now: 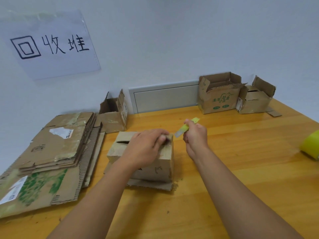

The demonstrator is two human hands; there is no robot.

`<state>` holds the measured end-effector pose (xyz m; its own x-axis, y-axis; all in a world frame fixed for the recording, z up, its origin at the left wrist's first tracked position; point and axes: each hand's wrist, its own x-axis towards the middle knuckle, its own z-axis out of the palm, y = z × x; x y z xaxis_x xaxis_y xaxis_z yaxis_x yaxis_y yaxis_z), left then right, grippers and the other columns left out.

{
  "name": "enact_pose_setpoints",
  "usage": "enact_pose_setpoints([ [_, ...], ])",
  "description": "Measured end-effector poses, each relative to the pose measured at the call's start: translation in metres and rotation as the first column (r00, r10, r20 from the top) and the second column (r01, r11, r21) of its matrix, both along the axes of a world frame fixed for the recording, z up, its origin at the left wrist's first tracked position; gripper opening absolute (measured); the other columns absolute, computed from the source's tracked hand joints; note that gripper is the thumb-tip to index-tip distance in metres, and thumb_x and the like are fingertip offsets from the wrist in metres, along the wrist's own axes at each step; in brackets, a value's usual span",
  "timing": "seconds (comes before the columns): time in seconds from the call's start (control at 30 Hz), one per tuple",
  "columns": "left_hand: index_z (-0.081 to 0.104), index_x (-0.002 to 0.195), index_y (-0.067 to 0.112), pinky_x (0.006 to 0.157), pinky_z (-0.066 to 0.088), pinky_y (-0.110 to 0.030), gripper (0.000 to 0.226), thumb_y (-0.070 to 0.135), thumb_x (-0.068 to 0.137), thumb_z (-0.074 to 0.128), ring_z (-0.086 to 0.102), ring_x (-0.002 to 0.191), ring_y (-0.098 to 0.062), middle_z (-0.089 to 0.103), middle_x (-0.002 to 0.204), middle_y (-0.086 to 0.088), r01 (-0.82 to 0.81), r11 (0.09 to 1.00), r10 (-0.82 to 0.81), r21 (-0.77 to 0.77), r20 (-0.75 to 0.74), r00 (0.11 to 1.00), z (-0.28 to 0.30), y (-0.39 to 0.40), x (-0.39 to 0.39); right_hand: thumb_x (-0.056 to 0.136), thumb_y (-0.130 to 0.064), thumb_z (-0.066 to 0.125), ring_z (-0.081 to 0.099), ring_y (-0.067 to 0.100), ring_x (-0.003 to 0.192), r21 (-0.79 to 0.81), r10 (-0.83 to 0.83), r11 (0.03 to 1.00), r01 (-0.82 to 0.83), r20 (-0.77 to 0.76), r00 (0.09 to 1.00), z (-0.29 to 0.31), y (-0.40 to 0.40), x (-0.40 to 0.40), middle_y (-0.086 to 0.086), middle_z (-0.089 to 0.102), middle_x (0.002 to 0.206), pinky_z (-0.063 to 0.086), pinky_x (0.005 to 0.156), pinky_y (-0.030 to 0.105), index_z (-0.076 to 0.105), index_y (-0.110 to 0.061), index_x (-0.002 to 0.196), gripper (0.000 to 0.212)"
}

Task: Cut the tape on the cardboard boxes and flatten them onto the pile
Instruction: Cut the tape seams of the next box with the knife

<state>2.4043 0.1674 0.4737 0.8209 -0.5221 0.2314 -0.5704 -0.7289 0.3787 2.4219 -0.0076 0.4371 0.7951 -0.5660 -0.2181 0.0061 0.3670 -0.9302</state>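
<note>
A small taped cardboard box (119, 149) stands in the middle of the wooden table (241, 169). My left hand (146, 145) lies on its top, fingers curled over the far right corner. My right hand (196, 135) grips a yellow-green utility knife (187, 127), its blade out and pointing at that corner from just to the right, apart from the box. At the left lies the pile of flattened cardboard (51, 152).
An open box (114, 112) stands behind the pile by the wall. Two more open boxes, one with green print (219, 99) and a plain one (255, 99), stand at the back right. A yellow tape roll (310, 145) lies at the right edge. A paper sign (50, 45) hangs on the wall.
</note>
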Motion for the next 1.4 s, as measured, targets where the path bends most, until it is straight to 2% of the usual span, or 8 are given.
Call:
enact_pose_setpoints([
  [0.13, 0.056, 0.122, 0.038, 0.095, 0.035, -0.035, 0.032, 0.039, 0.106, 0.029, 0.053, 0.106, -0.006, 0.063, 0.109, 0.019, -0.033, 0.999, 0.034, -0.036, 0.039, 0.999, -0.001, -0.003, 0.000, 0.091, -0.016, 0.064, 0.032, 0.015, 0.045, -0.064, 0.095, 0.994, -0.093, 0.027, 0.995, -0.006, 0.016, -0.023, -0.003, 0.036, 0.049, 0.027, 0.046, 0.030, 0.046, -0.014, 0.070, 0.027],
  [0.33, 0.053, 0.120, 0.034, 0.110, 0.022, -0.032, 0.023, 0.035, 0.105, 0.036, 0.049, 0.111, -0.005, 0.060, 0.112, 0.019, -0.031, 0.999, 0.033, -0.040, 0.056, 0.998, -0.005, -0.001, -0.003, 0.096, -0.023, 0.063, 0.032, 0.014, 0.045, 0.011, 0.023, 1.000, -0.023, -0.006, 1.000, -0.006, 0.017, -0.025, -0.001, 0.037, 0.050, 0.028, 0.047, 0.029, 0.043, -0.013, 0.079, 0.028],
  [0.6, 0.050, 0.117, 0.032, 0.098, 0.032, -0.029, 0.028, 0.046, 0.092, 0.052, 0.044, 0.115, -0.010, 0.053, 0.120, 0.014, 0.031, 0.999, -0.026, -0.038, 0.121, 0.992, -0.007, 0.002, -0.005, 0.097, -0.038, 0.062, 0.060, 0.013, 0.051, 0.073, -0.113, 0.992, 0.101, 0.176, 0.978, -0.008, 0.001, -0.050, 0.000, 0.068, 0.059, 0.046, 0.049, 0.024, 0.059, -0.011, 0.088, 0.028],
  [0.77, 0.055, 0.082, 0.022, 0.074, 0.036, -0.028, 0.028, 0.049, 0.086, 0.050, 0.041, 0.083, -0.011, 0.051, 0.088, 0.008, 0.039, 0.998, -0.011, -0.057, 0.426, 0.905, -0.011, 0.004, -0.016, 0.098, -0.047, 0.048, 0.073, 0.018, 0.075, -0.359, 0.123, 0.933, 0.027, 0.390, 0.912, -0.005, 0.005, -0.082, -0.001, 0.077, 0.092, 0.057, 0.063, 0.024, 0.055, -0.044, 0.121, 0.024],
  [0.93, 0.068, 0.075, 0.014, 0.065, 0.042, -0.031, 0.033, 0.042, 0.088, 0.057, 0.053, 0.072, -0.017, 0.061, 0.079, 0.001, 0.030, 0.998, 0.002, -0.048, 0.567, 0.824, -0.015, 0.006, -0.022, 0.101, -0.026, 0.057, 0.058, -0.004, 0.115, -0.838, 0.461, 0.529, -0.135, 0.150, 0.875, -0.011, 0.012, -0.080, -0.019, 0.061, 0.132, 0.049, 0.095, 0.022, 0.049, -0.028, 0.140, 0.040],
  [1.1, 0.076, 0.093, 0.011, 0.076, 0.050, -0.032, 0.031, 0.034, 0.089, 0.055, 0.059, 0.085, -0.017, 0.066, 0.093, -0.002, 0.083, 0.992, -0.028, -0.091, 0.491, 0.871, -0.017, 0.010, -0.027, 0.098, -0.023, 0.062, 0.055, -0.003, 0.122, -0.805, 0.516, 0.525, -0.276, 0.043, 0.856, 0.002, 0.008, -0.062, -0.014, 0.059, 0.134, 0.047, 0.103, 0.024, 0.047, -0.021, 0.143, 0.048],
  [1.23, 0.076, 0.107, 0.015, 0.087, 0.042, -0.038, 0.043, 0.043, 0.091, 0.048, 0.057, 0.103, -0.023, 0.064, 0.108, -0.004, 0.016, 1.000, -0.020, 0.013, 0.479, 0.878, -0.016, 0.012, -0.027, 0.099, -0.029, 0.061, 0.060, 0.004, 0.118, -0.831, 0.475, 0.517, -0.203, 0.082, 0.876, 0.004, 0.010, -0.058, -0.005, 0.065, 0.130, 0.049, 0.099, 0.023, 0.052, -0.018, 0.139, 0.043],
  [1.4, 0.073, 0.100, 0.016, 0.092, 0.040, -0.042, 0.055, 0.060, 0.091, 0.042, 0.049, 0.112, -0.025, 0.059, 0.116, -0.005, -0.010, 0.997, -0.026, 0.076, 0.457, 0.889, -0.014, 0.012, -0.025, 0.098, -0.029, 0.062, 0.056, -0.018, 0.105, -0.784, 0.467, 0.575, -0.235, 0.079, 0.881, 0.001, 0.010, -0.056, -0.009, 0.067, 0.123, 0.043, 0.087, 0.004, 0.054, -0.017, 0.137, 0.042],
])
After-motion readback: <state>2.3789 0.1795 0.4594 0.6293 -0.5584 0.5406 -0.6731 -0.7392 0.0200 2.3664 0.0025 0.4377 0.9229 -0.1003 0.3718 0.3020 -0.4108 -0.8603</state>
